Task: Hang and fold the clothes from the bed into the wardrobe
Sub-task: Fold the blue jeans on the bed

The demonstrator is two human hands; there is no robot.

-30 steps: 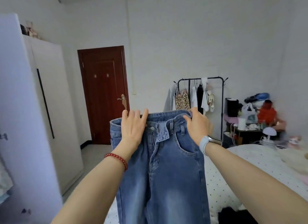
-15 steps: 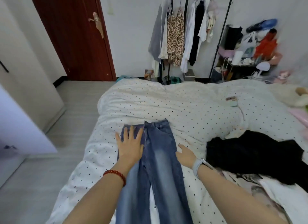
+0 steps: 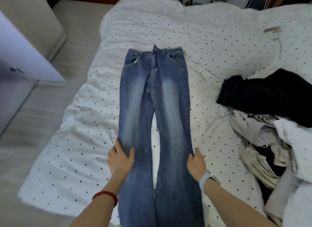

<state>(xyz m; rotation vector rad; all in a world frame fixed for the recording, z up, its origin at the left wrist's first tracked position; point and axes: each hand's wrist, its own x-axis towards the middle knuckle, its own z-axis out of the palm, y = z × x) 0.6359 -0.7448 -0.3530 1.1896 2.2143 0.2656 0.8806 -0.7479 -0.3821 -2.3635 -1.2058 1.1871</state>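
Between the two hands, blue jeans lie flat and front-up on the polka-dot bed cover, waistband at the far end, well ahead of both hands, legs running back toward the person, with a narrow gap of cover showing between them. Left hand sits on the outer edge of the left leg, thumb lying on the denim, fingers spread fairly straight along the seam and onto the cover; pressing, not clutching. Right hand is at the outer edge of the right leg, fingers tucked at the seam; cannot tell if it pinches the fabric or only touches it. Red bead bracelet on left wrist, pale watch on right wrist. Off to the right of the right hand: black garment and a rumpled pile of white and grey clothes. Far ahead-right, a small blurred object on the cover. Left of the left hand, grey floor and a white wardrobe door.
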